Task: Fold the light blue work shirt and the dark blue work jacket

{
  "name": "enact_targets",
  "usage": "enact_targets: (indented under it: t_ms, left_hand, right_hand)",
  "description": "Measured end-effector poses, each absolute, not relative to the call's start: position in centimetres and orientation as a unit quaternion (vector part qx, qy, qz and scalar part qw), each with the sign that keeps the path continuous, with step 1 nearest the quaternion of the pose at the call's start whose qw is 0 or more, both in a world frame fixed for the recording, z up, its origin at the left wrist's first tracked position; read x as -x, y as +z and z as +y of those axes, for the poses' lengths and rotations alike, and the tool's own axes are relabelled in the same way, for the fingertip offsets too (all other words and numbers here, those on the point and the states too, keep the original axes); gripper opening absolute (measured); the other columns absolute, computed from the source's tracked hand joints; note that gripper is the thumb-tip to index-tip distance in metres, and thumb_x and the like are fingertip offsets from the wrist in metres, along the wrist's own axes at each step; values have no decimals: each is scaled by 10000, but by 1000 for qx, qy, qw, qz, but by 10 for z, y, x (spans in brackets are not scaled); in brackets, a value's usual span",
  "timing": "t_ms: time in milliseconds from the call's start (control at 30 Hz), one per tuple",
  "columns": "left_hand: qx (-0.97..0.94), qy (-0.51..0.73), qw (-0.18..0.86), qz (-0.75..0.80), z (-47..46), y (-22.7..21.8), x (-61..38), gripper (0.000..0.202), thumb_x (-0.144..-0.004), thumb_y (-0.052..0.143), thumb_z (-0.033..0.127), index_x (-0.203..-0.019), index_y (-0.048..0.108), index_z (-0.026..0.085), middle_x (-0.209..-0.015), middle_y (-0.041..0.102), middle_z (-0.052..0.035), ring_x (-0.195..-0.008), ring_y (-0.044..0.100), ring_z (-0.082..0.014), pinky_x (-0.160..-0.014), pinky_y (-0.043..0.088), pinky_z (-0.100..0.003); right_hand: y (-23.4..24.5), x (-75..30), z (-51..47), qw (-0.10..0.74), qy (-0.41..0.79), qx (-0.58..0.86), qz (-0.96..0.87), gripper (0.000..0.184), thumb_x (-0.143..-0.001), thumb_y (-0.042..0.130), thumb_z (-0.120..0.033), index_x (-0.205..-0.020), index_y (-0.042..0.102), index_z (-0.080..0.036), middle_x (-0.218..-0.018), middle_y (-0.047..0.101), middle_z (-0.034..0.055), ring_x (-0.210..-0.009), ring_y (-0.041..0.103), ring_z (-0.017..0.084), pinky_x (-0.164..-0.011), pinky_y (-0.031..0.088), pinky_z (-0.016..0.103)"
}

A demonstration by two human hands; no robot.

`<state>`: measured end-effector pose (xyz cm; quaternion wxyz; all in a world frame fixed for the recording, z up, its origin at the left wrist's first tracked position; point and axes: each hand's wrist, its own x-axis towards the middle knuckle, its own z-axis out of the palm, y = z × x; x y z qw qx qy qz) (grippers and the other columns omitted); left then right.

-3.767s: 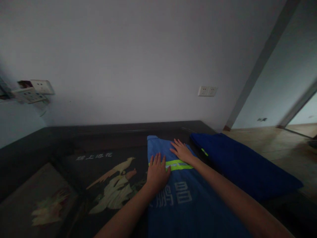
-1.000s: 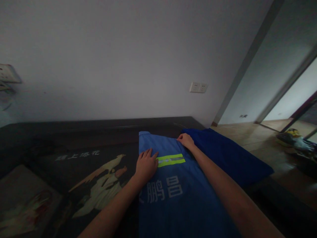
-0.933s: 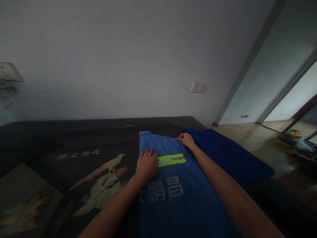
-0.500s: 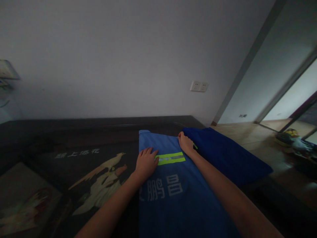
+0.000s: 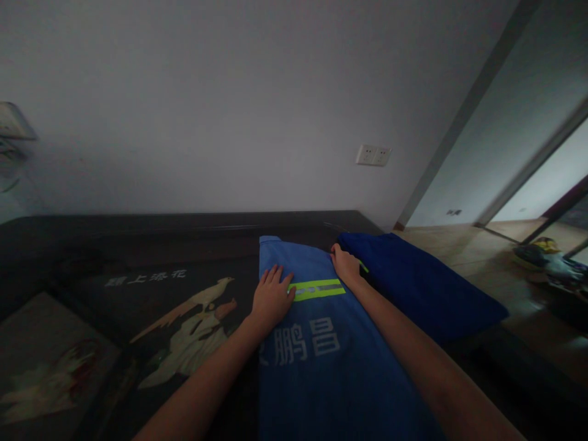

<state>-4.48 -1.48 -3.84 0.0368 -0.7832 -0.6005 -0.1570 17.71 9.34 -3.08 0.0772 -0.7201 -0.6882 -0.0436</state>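
Observation:
A blue work garment (image 5: pixel 303 392) with a yellow-green reflective strip (image 5: pixel 320 288) and pale printed characters lies lengthwise on the dark surface in front of me. My left hand (image 5: pixel 271 297) rests flat on its left side, fingers spread, the thumb side touching the end of the strip. At the upper right edge of the garment, my right hand (image 5: pixel 344 263) is closed with its fingertips pinching the cloth. Beyond that hand spreads a darker blue cloth (image 5: pixel 422 288); whether it belongs to the same garment I cannot tell. A small yellow-green bit shows beside my right wrist.
The dark tabletop (image 5: pixel 206 223) backs onto a pale wall (image 5: pixel 206 110) with a double socket (image 5: pixel 373 155). A bird picture (image 5: pixel 197 324) decorates its left part. On the floor at far right sits a pile of things (image 5: pixel 551 260), too blurred to name.
Both hands keep nearly the same places on the garment. The left fingers have spread slightly and reach a little farther up the cloth. The camera view has shifted slightly.

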Motion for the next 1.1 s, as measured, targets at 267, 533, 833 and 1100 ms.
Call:
enact_targets:
  t_ms: [267, 533, 833, 1100]
  left_hand:
    - [778, -168, 53, -603, -16, -45, 44, 435, -915, 361, 385, -1295, 521, 244, -1388, 467, -79, -1324, 361, -237, -1107, 255, -420]
    - [779, -171, 58, -601, -16, -44, 43, 437, -911, 360, 375, -1292, 525, 240, -1387, 467, -85, -1320, 363, -242, -1108, 247, -425]
    - [782, -171, 71, -595, -14, -48, 45, 444, -915, 343, 388, -1289, 530, 237, -1377, 478, -94, -1316, 370, -239, -1103, 246, -410]
    - [784, -162, 75, -594, -13, -51, 45, 457, -922, 324, 398, -1317, 497, 246, -1402, 447, -93, -1327, 353, -235, -1103, 239, -420]
  right_hand:
    - [-22, -190, 92, 87, -64, 711, -695, 281, -955, 346, -347, -1153, 490, -209, -1080, 637, 115, -935, 640, 233, -763, 455, 338]
    - [13, -196, 65, 214, -53, 623, -751, 331, -963, 294, -275, -1194, 515, -188, -1217, 572, 90, -1124, 530, 177, -935, 405, 277]
    - [-47, -198, 21, 103, 46, 530, -841, 520, -955, 307, -388, -1397, 361, -119, -1468, 334, 125, -1362, 277, 202, -1123, 213, 386]
    - [-47, -199, 23, 117, 27, 527, -841, 545, -956, 273, -420, -1397, 372, -114, -1465, 338, 126, -1353, 298, 198, -1121, 228, 381]
